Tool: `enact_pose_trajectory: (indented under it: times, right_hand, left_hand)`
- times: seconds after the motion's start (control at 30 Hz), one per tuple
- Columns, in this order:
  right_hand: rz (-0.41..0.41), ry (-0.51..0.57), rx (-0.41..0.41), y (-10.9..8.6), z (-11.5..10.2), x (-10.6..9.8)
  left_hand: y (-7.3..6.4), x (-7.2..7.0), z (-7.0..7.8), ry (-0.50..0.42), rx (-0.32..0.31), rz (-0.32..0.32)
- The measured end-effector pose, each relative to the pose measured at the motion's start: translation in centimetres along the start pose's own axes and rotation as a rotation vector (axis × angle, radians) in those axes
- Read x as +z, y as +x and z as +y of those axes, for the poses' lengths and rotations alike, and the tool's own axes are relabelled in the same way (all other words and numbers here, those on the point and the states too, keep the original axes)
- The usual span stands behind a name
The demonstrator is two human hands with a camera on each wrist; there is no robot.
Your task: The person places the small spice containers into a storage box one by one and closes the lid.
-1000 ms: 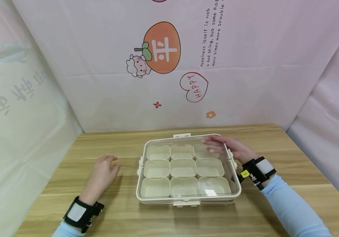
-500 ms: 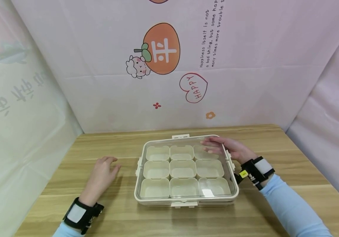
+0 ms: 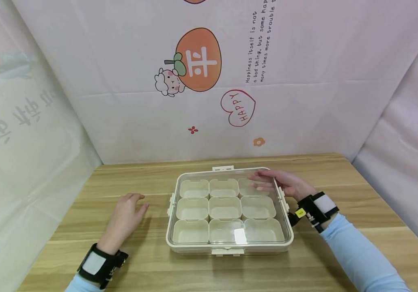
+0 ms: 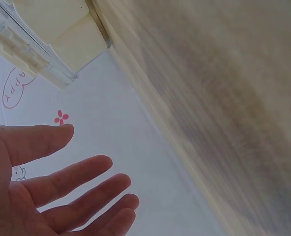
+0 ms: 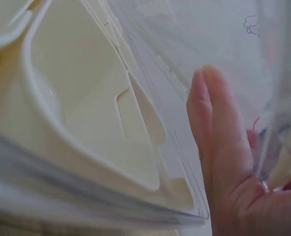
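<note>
A clear storage box [image 3: 227, 250] with a cream-rimmed transparent lid [image 3: 231, 245] sits mid-table. Inside stand several cream compartment cups [image 3: 225, 207]. My right hand [image 3: 285, 181] is at the lid's far right corner. Its fingers, seen through the clear plastic, lie straight under the lid, which looks slightly raised at that side. In the right wrist view, straight fingers [image 5: 224, 128] extend between the cups and the clear lid; the thumb is mostly hidden. To the left of the box my left hand [image 3: 121, 219] hovers or rests by the table, fingers relaxed, holding nothing.
The wooden table [image 3: 85, 219] meets a printed white cloth [image 3: 139, 121] at the back, with more cloth hanging at both sides. Cream latches [image 3: 228, 252] stick out from the lid's edges. Both wrists wear black camera straps [image 3: 101, 265].
The lid and my right hand have shifted slightly to the left, and the lid's right edge sits a little closer in. My left hand stays where it was.
</note>
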State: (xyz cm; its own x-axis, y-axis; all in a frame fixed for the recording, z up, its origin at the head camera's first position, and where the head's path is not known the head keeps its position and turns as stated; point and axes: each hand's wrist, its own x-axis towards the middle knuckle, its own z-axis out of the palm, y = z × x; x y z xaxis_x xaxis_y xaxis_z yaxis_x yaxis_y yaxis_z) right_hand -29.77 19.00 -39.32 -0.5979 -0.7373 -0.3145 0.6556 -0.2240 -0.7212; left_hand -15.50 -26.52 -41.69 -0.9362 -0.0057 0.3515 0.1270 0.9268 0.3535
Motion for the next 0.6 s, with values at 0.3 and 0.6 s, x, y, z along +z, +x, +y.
enact_pose_trajectory:
  times: [0.3, 0.6]
  right_hand:
    - [-0.016, -0.125, 0.002, -0.12, 0.13, -0.62]
    - [0.102, -0.546, -0.008, -0.49, -0.06, -0.18]
  left_hand:
    - [-0.08, -0.11, 0.28, -0.015, -0.017, -0.027]
    - [-0.14, -0.18, 0.42, -0.024, -0.020, -0.031]
